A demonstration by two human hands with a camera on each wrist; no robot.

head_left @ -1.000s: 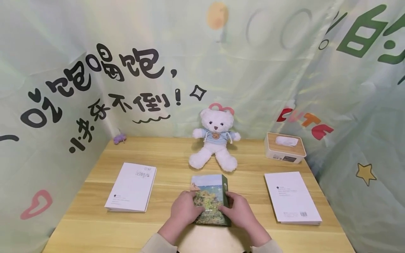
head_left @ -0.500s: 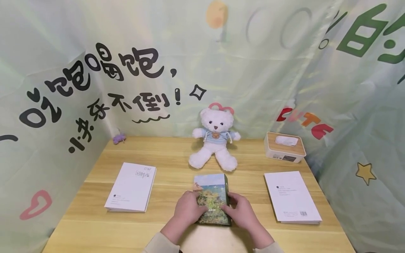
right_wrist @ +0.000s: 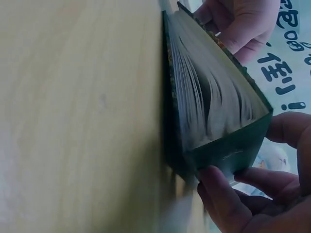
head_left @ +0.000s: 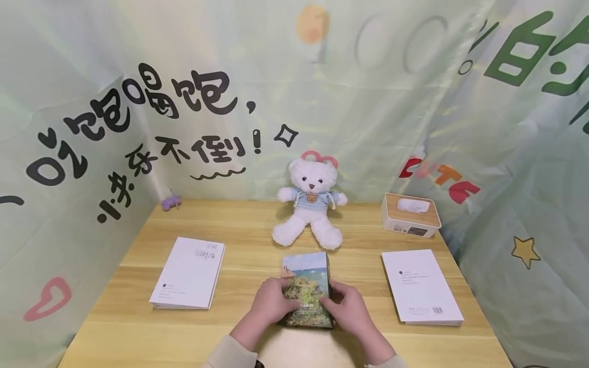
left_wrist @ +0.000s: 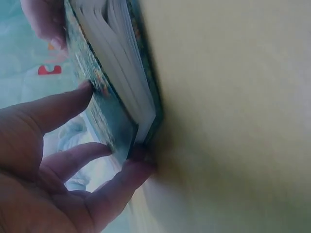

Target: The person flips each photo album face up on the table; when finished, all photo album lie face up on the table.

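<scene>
A photo album (head_left: 303,276) with a painted seaside cover lies between the two hands, low over the wooden table. Its left edge is held by my left hand (head_left: 271,301), thumb on the cover. On the opposite side my right hand (head_left: 348,306) grips it, thumb on the front and fingers at the dark green spine. Seen from the left wrist, the album (left_wrist: 109,53) shows its page edges, and fingertips bend round its lower corner. The right wrist view shows the album (right_wrist: 218,97) slightly splayed, its thick pages between the covers.
One white book (head_left: 188,273) lies to the left, another white book (head_left: 422,286) to the right. Behind the album sits a white teddy bear (head_left: 312,204) in a blue top. A tissue box (head_left: 411,214) stands back right, a small purple object (head_left: 171,201) back left. Printed curtains surround the table (head_left: 221,327).
The album has turned a little, so its cover faces up more squarely and less of the green spine shows. Both hands keep their hold. The head view has shifted slightly.
</scene>
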